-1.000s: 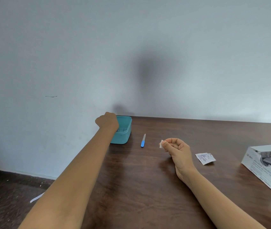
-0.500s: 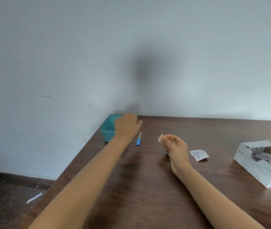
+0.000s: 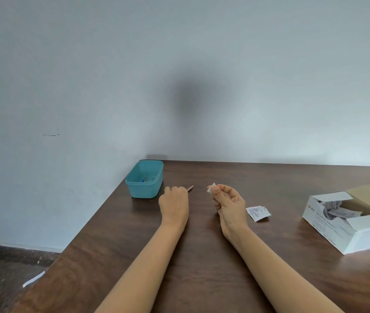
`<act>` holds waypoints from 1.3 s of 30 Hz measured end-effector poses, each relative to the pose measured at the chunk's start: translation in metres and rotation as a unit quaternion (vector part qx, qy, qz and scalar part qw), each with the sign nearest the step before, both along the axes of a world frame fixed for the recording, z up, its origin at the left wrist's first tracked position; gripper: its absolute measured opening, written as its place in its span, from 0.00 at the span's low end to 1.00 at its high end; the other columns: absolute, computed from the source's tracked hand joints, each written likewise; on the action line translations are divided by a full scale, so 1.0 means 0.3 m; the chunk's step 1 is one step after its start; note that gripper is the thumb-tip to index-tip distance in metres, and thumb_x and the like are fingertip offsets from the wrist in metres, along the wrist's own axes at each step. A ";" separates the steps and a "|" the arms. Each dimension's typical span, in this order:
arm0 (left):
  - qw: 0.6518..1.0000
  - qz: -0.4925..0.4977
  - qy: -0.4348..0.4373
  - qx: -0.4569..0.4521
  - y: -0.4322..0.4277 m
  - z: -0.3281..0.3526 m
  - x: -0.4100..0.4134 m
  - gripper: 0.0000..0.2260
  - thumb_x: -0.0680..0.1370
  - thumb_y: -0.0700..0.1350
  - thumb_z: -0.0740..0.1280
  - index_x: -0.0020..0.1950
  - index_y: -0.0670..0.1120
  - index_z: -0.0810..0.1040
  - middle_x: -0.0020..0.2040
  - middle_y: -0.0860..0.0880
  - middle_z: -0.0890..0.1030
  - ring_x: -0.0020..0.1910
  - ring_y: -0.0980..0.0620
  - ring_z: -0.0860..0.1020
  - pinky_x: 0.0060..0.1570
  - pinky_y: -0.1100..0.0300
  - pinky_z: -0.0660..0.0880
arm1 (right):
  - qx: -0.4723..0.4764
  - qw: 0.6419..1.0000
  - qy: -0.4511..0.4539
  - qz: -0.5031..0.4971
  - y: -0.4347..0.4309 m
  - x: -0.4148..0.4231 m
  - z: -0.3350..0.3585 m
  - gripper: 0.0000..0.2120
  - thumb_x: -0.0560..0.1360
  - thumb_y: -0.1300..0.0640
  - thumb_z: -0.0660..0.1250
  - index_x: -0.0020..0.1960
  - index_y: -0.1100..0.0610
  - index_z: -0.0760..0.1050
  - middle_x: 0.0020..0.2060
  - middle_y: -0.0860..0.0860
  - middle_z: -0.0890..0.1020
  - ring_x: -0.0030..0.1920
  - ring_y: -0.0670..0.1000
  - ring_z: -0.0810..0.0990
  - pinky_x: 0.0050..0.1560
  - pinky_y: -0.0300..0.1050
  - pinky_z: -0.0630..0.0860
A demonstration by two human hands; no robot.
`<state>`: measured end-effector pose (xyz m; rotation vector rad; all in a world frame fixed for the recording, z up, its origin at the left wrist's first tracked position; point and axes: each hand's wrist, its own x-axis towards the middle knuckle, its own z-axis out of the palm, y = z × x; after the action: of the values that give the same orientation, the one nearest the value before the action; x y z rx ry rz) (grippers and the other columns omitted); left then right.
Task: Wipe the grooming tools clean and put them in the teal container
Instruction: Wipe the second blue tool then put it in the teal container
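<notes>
Both forearms are bare, right down to the bottom edge, and so are the wrists. The left hand (image 3: 173,201) is bare too, with maybe a thin band on one finger, too small to be sure. The right hand (image 3: 229,205) is bare as well, its fingers (image 3: 216,193) slim.

The left hand (image 3: 175,199) has drawn back from above the teal container (image 3: 144,190), moved right, and now curls over the slim tool (image 3: 190,188) that lay bare on the table. The tool's blue handle is now hidden, with only its tip poking out, and the container's inside is uncovered again.
</notes>
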<state>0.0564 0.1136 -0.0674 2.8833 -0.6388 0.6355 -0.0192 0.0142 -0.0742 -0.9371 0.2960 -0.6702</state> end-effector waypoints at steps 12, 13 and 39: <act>0.820 -0.109 0.198 -0.527 0.055 -0.021 -0.211 0.02 0.78 0.44 0.68 0.46 0.50 0.79 0.40 0.55 0.80 0.38 0.59 0.77 0.38 0.65 0.78 | 0.089 0.996 -0.019 -0.016 0.017 -0.078 0.027 0.05 0.72 0.65 0.70 0.47 0.58 0.78 0.35 0.48 0.85 0.34 0.42 0.80 0.34 0.32 0.73; 0.812 -0.117 0.207 -0.533 0.062 -0.023 -0.234 0.01 0.77 0.44 0.68 0.47 0.49 0.80 0.40 0.55 0.80 0.37 0.60 0.78 0.39 0.64 0.79 | 0.092 0.995 -0.021 -0.015 0.021 -0.090 0.029 0.05 0.72 0.65 0.70 0.47 0.58 0.78 0.35 0.48 0.85 0.34 0.42 0.80 0.34 0.32 0.73; 0.842 -0.244 0.234 -0.420 0.085 -0.019 -0.394 0.03 0.75 0.48 0.71 0.46 0.52 0.84 0.38 0.54 0.83 0.41 0.54 0.80 0.40 0.67 0.75 | 0.066 0.995 0.031 0.071 -0.052 -0.392 0.022 0.09 0.74 0.71 0.65 0.49 0.61 0.79 0.38 0.54 0.84 0.37 0.46 0.81 0.33 0.33 0.75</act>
<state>-0.0617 0.1389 -0.0732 1.8328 -0.7290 0.0650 -0.1368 -0.0015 -0.0676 -0.8449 0.3214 -0.4862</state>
